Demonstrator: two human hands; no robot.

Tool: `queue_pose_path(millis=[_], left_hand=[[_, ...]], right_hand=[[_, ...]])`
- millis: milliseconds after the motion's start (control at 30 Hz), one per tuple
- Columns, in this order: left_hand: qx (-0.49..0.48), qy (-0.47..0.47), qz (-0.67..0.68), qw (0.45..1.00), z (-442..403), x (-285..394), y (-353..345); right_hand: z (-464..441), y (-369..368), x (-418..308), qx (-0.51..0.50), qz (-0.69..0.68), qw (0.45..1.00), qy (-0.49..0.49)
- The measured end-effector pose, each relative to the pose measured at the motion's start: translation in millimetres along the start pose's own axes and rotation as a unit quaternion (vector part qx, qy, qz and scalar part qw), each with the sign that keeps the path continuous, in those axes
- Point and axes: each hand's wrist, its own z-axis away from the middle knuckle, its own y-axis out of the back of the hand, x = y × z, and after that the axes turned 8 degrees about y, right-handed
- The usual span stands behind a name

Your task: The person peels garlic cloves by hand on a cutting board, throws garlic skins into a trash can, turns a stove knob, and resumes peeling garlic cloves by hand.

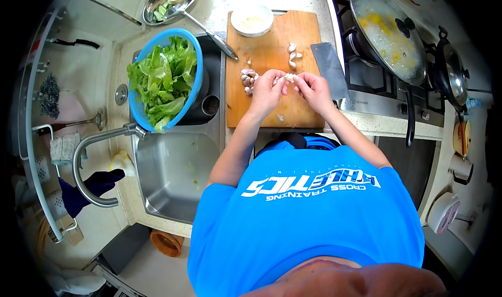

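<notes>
Two hands meet over the lower half of the wooden cutting board, fingertips nearly together. The left hand is bent inward, thumb and fingers drawn into a pinch on one side of a garlic piece; the right hand pinches the same piece from the other side, its remaining fingers curled. The garlic piece is located between the two sets of fingertips, above the board. Just beside the left hand, a group of unpeeled garlic cloves lies on the board. Beyond the right hand, several pale cloves lie in a loose row. A thin flake rests near the board's front edge. A white bowl with pale contents stands at the board's far edge. A cleaver lies on the right, its blade overlapping the board edge. To the left, a blue basket of leafy greens stands over the sink; the faucet curves alongside. To the right, on the stove, a lidded pan contains foamy liquid with yellow pieces, and a second pan stands beyond it.
</notes>
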Motion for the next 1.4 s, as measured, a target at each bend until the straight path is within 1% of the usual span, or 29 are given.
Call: queue_pose_path(millis=[67, 100, 167, 200, 267, 300, 333, 367, 400, 467, 500, 567, 600, 667, 700, 767, 800, 867, 900, 967, 1000, 1067, 1100, 1167, 1200, 1267, 1300, 1367, 1400], left_hand=[[0.012, -0.035, -0.069, 0.997, 0, 1, 1], [0.012, -0.035, -0.069, 0.997, 1, 2, 1], [0.039, -0.076, -0.148, 0.985, 2, 4, -1], [0.04, -0.076, -0.147, 0.985, 3, 4, -1], [0.045, -0.062, -0.163, 0.984, 4, 3, -1], [0.045, -0.062, -0.163, 0.984, 5, 4, -1], [0.027, -0.001, -0.035, 0.999, 7, 4, -1], [0.008, 0.06, 0.094, 0.994, 7, 5, -2], [0.008, 0.06, 0.094, 0.994, 7, 5, -1], [-0.053, 0.068, 0.175, 0.981, 8, 5, 3], [-0.052, 0.068, 0.175, 0.981, 8, 6, 7], [-0.155, 0.099, 0.266, 0.946, 7, 8, 14], [-0.155, 0.099, 0.267, 0.946, 7, 6, 17], [-0.212, 0.119, 0.324, 0.914, 4, 1, 22], [-0.212, 0.119, 0.323, 0.914, 5, 1, 21], [-0.178, 0.1, 0.316, 0.927, 7, 2, 18], [-0.178, 0.101, 0.315, 0.926, 8, 4, 15], [-0.074, 0.037, 0.172, 0.982, 12, 8, 8], [-0.073, 0.038, 0.172, 0.982, 12, 6, 8], [-0.091, 0.013, 0.109, 0.99, 10, 2, 9], [-0.091, 0.014, 0.109, 0.99, 10, 3, 9], [-0.066, 0.031, 0.166, 0.983, 12, 3, 7], [-0.067, 0.031, 0.165, 0.984, 12, 3, 8], [-0.073, 0.04, 0.158, 0.984, 12, 0, 10], [-0.073, 0.041, 0.158, 0.984, 12, -1, 9], [-0.061, 0.041, 0.183, 0.98, 14, 0, 10], [-0.061, 0.042, 0.183, 0.98, 14, -2, 12], [-0.085, 0.022, 0.193, 0.977, 13, -6, 15], [-0.086, 0.023, 0.193, 0.977, 15, -1, 15]], right_hand=[[-1, 0, 2, -0.019, -0.053, 0.998, -0.035], [0, -1, 3, -0.019, -0.053, 0.998, -0.036], [0, -2, 3, -0.02, -0.073, 0.997, -0.027], [-1, -2, 2, -0.021, -0.073, 0.997, -0.026], [0, -1, -3, -0.041, -0.012, 0.999, -0.016], [0, 0, -8, -0.041, -0.012, 0.999, -0.016], [-1, 1, -14, -0.052, 0.106, 0.989, 0.085], [-1, 1, -18, -0.061, 0.221, 0.956, 0.185], [-1, 1, -19, -0.061, 0.221, 0.956, 0.185], [-1, 0, -21, -0.069, 0.217, 0.954, 0.194], [-1, 0, -21, -0.069, 0.217, 0.954, 0.194], [-1, -2, -20, -0.047, 0.186, 0.961, 0.197], [-1, -1, -25, -0.047, 0.186, 0.962, 0.196], [-3, 2, -40, -0.074, 0.128, 0.988, 0.036], [-3, 2, -36, -0.074, 0.128, 0.988, 0.036], [-5, 3, -20, -0.09, 0.053, 0.994, 0.024], [-6, 1, -14, -0.089, 0.053, 0.994, 0.023], [-7, -2, -5, -0.085, -0.16, 0.983, 0.003], [-7, -1, -5, -0.086, -0.16, 0.983, 0.003], [-7, 4, -6, -0.119, -0.178, 0.976, -0.047], [-7, 4, -6, -0.118, -0.178, 0.976, -0.048], [-8, 4, -7, -0.129, -0.197, 0.97, -0.052], [-8, 5, -9, -0.128, -0.198, 0.97, -0.052], [-7, 7, -14, -0.132, -0.188, 0.968, -0.101], [-6, 8, -14, -0.131, -0.188, 0.968, -0.103], [-5, 9, -13, -0.111, -0.255, 0.954, -0.111], [-4, 10, -12, -0.111, -0.255, 0.954, -0.111], [-4, 13, -10, -0.096, -0.357, 0.912, -0.179], [-5, 15, -6, -0.095, -0.358, 0.911, -0.18]])
